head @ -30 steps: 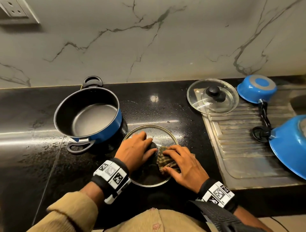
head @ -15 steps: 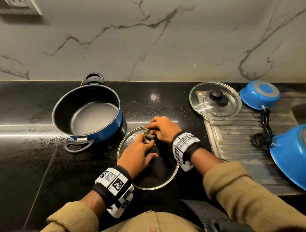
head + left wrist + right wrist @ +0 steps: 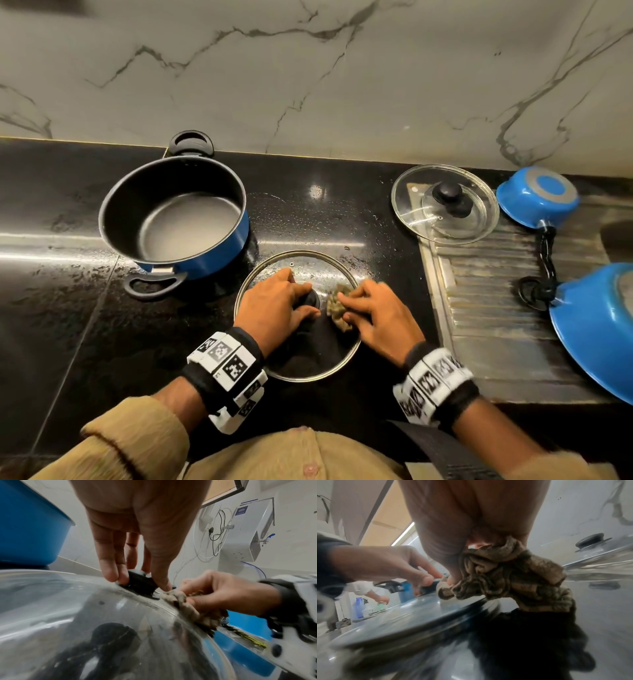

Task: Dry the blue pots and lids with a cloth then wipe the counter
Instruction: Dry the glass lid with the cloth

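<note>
Nearest the person, on a wet black counter (image 3: pixel 68 308), a glass lid (image 3: pixel 301 363) lies flat, knob up. Left hand (image 3: pixel 274 305) sits over the middle of the lid, its fingers (image 3: pixel 109 566) and thumb curled around the black knob (image 3: pixel 140 585) and gripping it. Just to the right, the right hand (image 3: pixel 380 315) clutches a bunched olive-brown cloth (image 3: pixel 337 306), thumb and fingers closed on it, and presses it onto the glass beside the knob; the cloth touches the lid there. Both wrists wear black bands with white coded blocks, and tan sleeves show below.

Behind and to the left of the lid, close to its rim, a blue pot (image 3: pixel 178 219) stands upright with a dark inside and black handles. Farther back on the right, a second lid (image 3: pixel 479 209) rests, knob up, over the corner of a ribbed steel drainboard (image 3: pixel 486 291). Beyond it a small blue saucepan (image 3: pixel 537 197) lies upside down on the drainboard. At the right edge a larger blue pan (image 3: pixel 596 329) lies bottom up, cut off by the frame. A veined marble wall (image 3: pixel 308 85) backs the counter.
</note>
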A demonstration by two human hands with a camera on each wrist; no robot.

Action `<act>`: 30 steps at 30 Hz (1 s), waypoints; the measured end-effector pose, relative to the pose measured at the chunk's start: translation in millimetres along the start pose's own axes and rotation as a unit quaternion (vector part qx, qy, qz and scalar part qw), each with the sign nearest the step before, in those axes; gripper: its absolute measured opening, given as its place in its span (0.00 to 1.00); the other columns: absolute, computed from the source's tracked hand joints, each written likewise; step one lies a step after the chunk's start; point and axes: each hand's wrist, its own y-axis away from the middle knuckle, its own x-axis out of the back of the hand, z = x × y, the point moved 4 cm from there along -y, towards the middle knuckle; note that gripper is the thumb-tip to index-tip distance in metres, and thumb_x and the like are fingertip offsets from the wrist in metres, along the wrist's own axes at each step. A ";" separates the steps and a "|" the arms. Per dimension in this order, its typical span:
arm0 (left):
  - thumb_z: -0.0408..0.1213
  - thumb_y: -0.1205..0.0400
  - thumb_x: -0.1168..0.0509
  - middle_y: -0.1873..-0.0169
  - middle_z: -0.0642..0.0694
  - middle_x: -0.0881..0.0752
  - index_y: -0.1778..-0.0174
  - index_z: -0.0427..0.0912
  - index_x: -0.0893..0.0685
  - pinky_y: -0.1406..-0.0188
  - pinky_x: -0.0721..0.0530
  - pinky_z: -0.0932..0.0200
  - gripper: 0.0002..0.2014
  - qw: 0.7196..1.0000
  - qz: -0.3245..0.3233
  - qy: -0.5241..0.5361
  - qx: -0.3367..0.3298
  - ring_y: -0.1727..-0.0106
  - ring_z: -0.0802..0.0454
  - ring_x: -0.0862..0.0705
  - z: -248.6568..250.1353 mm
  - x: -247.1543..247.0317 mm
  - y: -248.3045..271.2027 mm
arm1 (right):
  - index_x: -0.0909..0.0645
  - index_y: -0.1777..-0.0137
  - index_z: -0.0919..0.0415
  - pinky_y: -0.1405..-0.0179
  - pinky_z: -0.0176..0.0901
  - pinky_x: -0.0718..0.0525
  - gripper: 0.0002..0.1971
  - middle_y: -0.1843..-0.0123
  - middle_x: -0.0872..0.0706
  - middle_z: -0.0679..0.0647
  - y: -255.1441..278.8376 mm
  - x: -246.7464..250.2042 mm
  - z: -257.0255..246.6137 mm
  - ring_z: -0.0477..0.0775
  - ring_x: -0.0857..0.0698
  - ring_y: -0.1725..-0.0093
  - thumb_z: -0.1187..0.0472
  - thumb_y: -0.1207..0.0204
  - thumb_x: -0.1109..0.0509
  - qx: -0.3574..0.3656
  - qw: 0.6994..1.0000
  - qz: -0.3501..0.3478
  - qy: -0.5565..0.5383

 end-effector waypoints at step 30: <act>0.59 0.20 0.30 0.46 0.49 0.19 0.27 0.54 0.17 0.40 0.18 0.55 0.26 1.000 0.003 0.014 -0.015 0.42 0.50 0.19 1.3 2.0 0.2 | 0.11 0.45 0.48 0.53 0.45 0.17 0.11 0.56 0.20 0.40 8.1 -1.2 -0.2 0.42 0.21 0.53 0.54 0.28 0.21 -0.025 0.998 0.002 -0.049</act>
